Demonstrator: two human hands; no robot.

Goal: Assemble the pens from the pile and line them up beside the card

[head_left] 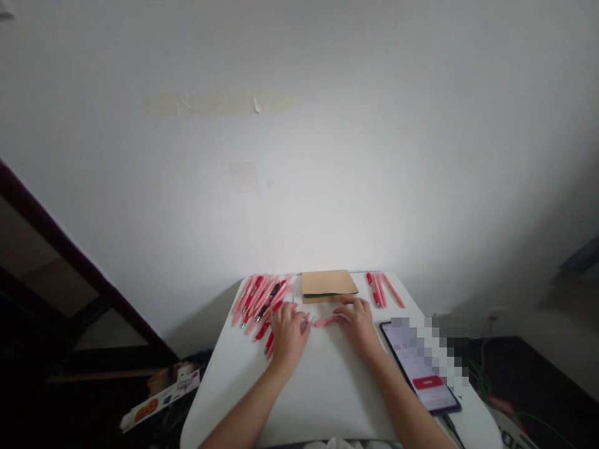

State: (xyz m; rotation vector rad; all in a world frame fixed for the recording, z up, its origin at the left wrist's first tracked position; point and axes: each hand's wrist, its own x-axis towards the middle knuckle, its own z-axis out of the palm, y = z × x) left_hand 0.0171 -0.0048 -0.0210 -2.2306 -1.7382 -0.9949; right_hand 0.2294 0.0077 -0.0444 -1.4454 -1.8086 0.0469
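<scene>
My left hand (286,330) is closed, thumb and forefinger pinching a small pink pen piece (307,317), perhaps a cap. Facing it, my right hand (359,324) has its fingertips closed on a pink pen (324,322). The pen lies level just above the table, its pale end pointing at the left hand. Whether the two pieces touch I cannot tell. Close by my left hand is a loose pile of pink, red and black pens (262,299), some partly hidden by that hand. Behind both hands lies a folded brown cardboard piece (329,284).
Several red and pink pens (378,290) lie at the table's back right. A phone (418,368) with a lit screen and a cable rests by my right forearm. The white table (332,393) meets a wall at the back. A printed box (161,399) is below on the left.
</scene>
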